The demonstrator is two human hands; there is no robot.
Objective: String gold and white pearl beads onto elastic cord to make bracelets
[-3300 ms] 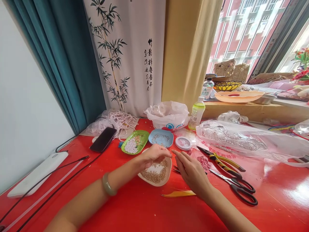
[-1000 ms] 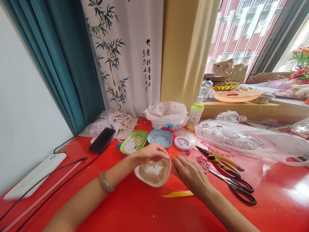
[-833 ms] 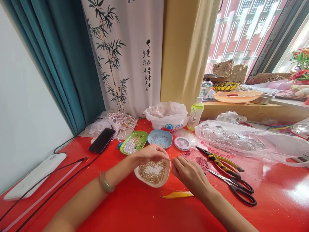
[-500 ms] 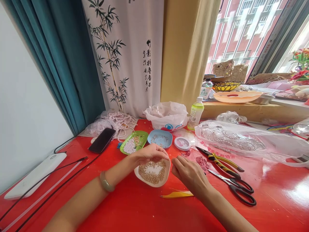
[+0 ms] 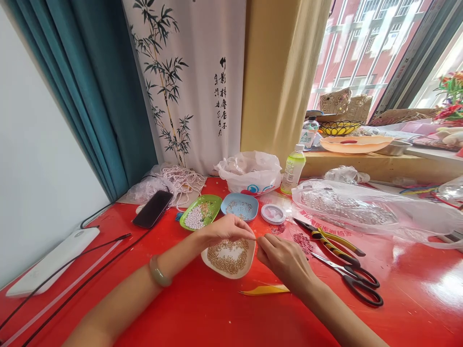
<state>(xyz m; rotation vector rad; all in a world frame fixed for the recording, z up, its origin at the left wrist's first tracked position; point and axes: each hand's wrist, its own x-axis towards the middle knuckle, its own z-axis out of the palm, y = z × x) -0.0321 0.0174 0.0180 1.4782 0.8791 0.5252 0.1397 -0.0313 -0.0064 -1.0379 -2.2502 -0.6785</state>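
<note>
My left hand (image 5: 233, 228), with a bangle (image 5: 159, 272) on its wrist, hovers over the far edge of a cream dish (image 5: 210, 264) of gold beads (image 5: 231, 266). Its fingers are pinched together, pointing right. My right hand (image 5: 277, 250) is closed just to the right of the dish, its fingertips almost meeting the left ones. Whatever lies in either pinch is too small to make out. Yellow tweezers (image 5: 265, 290) lie on the table below my right hand.
Behind the hands stand a green tray (image 5: 184, 221) of beads and a blue tray (image 5: 255, 212). A round lidded case (image 5: 273, 215), dark red beads (image 5: 303, 244), pliers (image 5: 329, 242) and scissors (image 5: 356, 282) lie to the right. A phone (image 5: 152, 209) and bottle (image 5: 293, 169) are farther back.
The left fingertips have dropped slightly and shifted right, so the gap to my right hand has narrowed. The trays and tools have stayed put.
</note>
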